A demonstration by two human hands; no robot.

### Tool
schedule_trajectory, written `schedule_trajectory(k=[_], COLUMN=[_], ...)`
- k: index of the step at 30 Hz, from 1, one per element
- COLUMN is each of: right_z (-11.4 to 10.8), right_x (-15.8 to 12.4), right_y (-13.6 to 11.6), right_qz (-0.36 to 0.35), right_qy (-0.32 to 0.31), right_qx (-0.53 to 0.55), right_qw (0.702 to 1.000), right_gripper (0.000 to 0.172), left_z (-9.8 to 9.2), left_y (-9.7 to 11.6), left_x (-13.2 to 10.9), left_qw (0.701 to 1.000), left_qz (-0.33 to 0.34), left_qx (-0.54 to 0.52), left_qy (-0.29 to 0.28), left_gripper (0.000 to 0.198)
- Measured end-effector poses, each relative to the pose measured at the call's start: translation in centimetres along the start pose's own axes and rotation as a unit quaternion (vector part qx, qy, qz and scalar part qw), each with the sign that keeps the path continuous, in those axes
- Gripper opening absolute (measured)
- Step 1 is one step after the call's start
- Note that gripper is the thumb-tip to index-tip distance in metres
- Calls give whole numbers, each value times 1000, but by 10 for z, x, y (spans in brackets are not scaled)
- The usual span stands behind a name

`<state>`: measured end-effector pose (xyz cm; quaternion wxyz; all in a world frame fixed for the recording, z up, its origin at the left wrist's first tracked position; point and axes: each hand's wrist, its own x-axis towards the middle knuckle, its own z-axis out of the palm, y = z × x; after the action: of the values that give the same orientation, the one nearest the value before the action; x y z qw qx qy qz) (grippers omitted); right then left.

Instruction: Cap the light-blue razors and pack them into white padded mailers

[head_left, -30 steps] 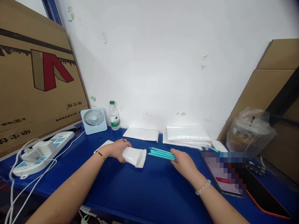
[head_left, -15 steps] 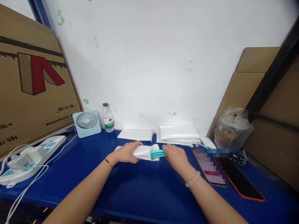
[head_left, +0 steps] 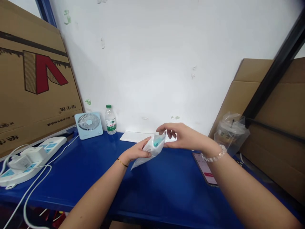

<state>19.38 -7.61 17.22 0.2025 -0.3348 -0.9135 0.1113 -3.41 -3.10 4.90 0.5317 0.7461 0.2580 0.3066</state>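
White pouch [head_left: 152,150] (teal sticks [head_left: 156,142] inside), tilted, in left hand [head_left: 137,151]

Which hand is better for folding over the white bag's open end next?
Probably the right hand: it is open, right by the mouth of the white bag. The left hand is busy gripping the side.

Wall [head_left: 143,76] bright; faint sheen on tabletop [head_left: 164,187]; edges stretched
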Motion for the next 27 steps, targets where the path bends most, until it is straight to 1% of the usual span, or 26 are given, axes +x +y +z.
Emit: schedule_trajectory(k=[2,3,5,6,7,9,11,12,14,15,16,17,18,20,22,24,26,27], right_z=[-8,-9,-8,-7,-6,-4,-3,-1,9,18,30,44,61,97,131,157,173,177], right_x=[3,5,9,12,14,17,15,11,-6,-18,-33,-49,-66,-97,-120,-133,-138,-138], right_y=[1,4,12,16,21,27,27,24,15,9,3,-3,-7,-13,-13,-10,-6,-5], right_qz=[-19,-30,-36,-31,-19,8,22,14,-30,-59,-80,-84,-75,-51,12,93,162,188], right_qy=[-7,3,62,98,131,171,200,219,241,232,212,186,159,117,88,94,115,128], right_qx=[26,38,48,44,35,6,-33,-55,-99,-115,-127,-128,-111,-37,69,147,174,173], right_qw=[999,999,996,994,991,985,979,974,965,964,966,971,978,991,994,980,964,958], right_gripper=[26,20,16,16,16,15,13,12,11,12,13,13,14,13,12,14,16,14], left_z=[1,3,5,5,5,4,3,5,12,18,27,37,48,71,93,110,120,123], left_y=[0,0,1,2,5,12,25,32,45,49,51,50,46,29,8,-10,-21,-24], left_x=[2,4,9,12,15,22,25,24,14,5,-6,-19,-33,-62,-85,-98,-101,-99], left_qw=[998,995,989,986,983,978,974,971,963,954,947,944,949,950,951,950,940,935], left_qz=[13,25,56,75,95,134,163,173,197,207,204,196,170,108,31,-37,-66,-78], left_qx=[-66,-91,-127,-141,-152,-152,-113,-82,0,54,109,154,196,256,281,286,306,315], left_qy=[-17,-33,-53,-48,-29,42,114,142,185,210,222,214,182,145,125,122,137,144], left_gripper=[80,80,77,75,74,70,65,62,55,46,32,18,13,13,13,17,19,18])
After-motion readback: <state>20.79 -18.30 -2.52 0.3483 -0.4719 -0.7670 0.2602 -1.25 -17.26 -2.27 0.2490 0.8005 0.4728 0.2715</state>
